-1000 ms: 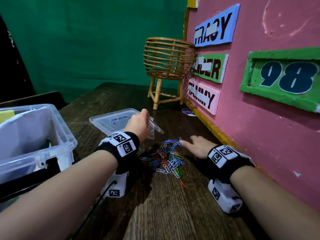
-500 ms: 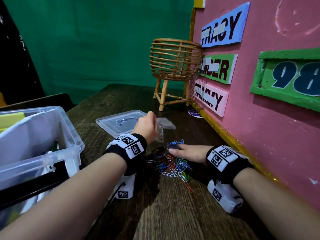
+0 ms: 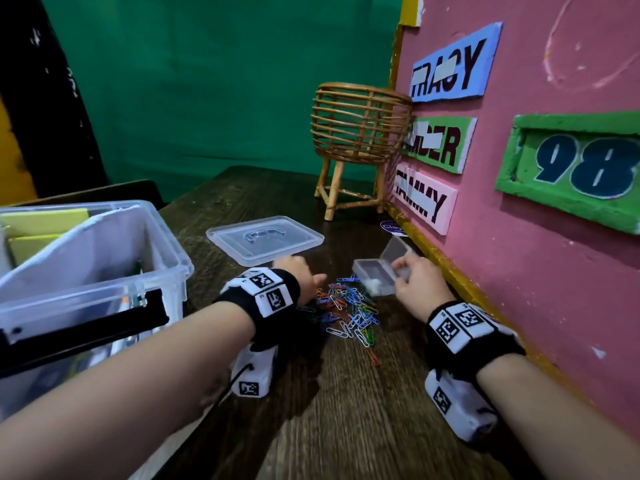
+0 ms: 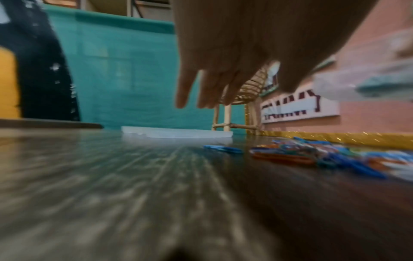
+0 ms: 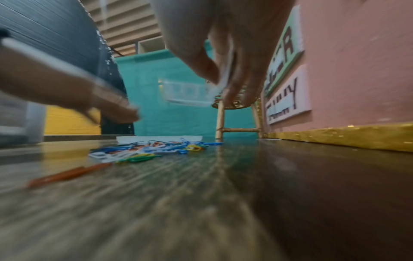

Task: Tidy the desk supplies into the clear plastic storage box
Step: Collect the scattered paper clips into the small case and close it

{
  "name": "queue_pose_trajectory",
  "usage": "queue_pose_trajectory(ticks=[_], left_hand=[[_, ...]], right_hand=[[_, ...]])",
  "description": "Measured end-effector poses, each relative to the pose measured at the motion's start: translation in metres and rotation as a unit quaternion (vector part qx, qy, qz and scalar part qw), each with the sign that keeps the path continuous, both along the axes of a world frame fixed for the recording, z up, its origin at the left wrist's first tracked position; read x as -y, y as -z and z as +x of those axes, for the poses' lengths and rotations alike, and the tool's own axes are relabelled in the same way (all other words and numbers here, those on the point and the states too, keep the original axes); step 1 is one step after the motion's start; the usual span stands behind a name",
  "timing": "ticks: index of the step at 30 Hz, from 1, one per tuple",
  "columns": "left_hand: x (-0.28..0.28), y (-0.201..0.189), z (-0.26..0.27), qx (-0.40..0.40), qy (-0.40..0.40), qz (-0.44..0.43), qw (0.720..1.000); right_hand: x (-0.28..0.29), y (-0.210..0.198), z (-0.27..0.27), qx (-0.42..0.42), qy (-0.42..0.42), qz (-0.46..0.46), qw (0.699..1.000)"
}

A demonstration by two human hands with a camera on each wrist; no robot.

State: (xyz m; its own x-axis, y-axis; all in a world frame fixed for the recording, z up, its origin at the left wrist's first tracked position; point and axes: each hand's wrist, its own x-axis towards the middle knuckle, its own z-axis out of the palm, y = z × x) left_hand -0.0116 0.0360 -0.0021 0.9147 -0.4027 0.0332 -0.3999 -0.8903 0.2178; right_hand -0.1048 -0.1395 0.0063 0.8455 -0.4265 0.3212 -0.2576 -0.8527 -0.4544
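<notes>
A pile of coloured paper clips [image 3: 349,310] [image 5: 145,150] [image 4: 312,153] lies on the dark wooden desk. My right hand [image 3: 403,271] [image 5: 221,83] pinches a small clear case [image 3: 375,277] [image 5: 190,93] just above the pile's far right edge, its lid [image 3: 396,252] hinged up. My left hand [image 3: 306,277] [image 4: 208,95] hovers at the pile's left edge, fingers loose and holding nothing. The large clear plastic storage box [image 3: 104,268] stands at the left, with yellow pads inside. Its flat lid [image 3: 265,240] [image 4: 176,135] lies beyond the hands.
A rattan basket on legs [image 3: 360,133] stands at the back against the pink board [image 3: 554,237], which runs along the desk's right side with a gold strip at its base. A green cloth hangs behind. Bare wood stretches in front of the clips.
The small clear case has passed from my left hand to my right, which has lifted off the clips. My left hand has let go and dropped beside the pile.
</notes>
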Motion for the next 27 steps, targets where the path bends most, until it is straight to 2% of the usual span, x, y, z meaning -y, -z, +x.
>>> queue_pose_trajectory(ticks=[2, 3, 6, 12, 18, 21, 27], left_hand=[[-0.018, 0.0, -0.001, -0.024, -0.054, 0.096, 0.994], [-0.022, -0.001, -0.003, -0.051, -0.05, 0.113, 0.991], [-0.017, -0.001, -0.017, -0.12, -0.01, 0.105, 0.987], [0.029, 0.003, -0.035, -0.142, 0.121, 0.093, 0.978], [0.052, -0.002, 0.003, -0.056, 0.125, 0.009, 0.991], [0.067, -0.004, 0.022, -0.059, 0.152, 0.033, 0.986], [0.09, 0.0, 0.032, -0.149, 0.18, 0.126, 0.964]], right_hand=[[0.005, 0.0, -0.005, -0.012, 0.044, -0.003, 0.999], [0.007, -0.001, -0.006, -0.015, 0.058, -0.006, 0.998], [0.012, -0.004, -0.006, 0.002, 0.083, -0.015, 0.996], [0.014, -0.006, 0.0, -0.006, 0.12, -0.043, 0.992], [0.032, -0.004, 0.018, -0.004, 0.15, -0.018, 0.988], [0.033, -0.001, 0.028, -0.002, 0.142, -0.034, 0.989], [0.034, 0.002, 0.033, -0.02, 0.132, -0.024, 0.991]])
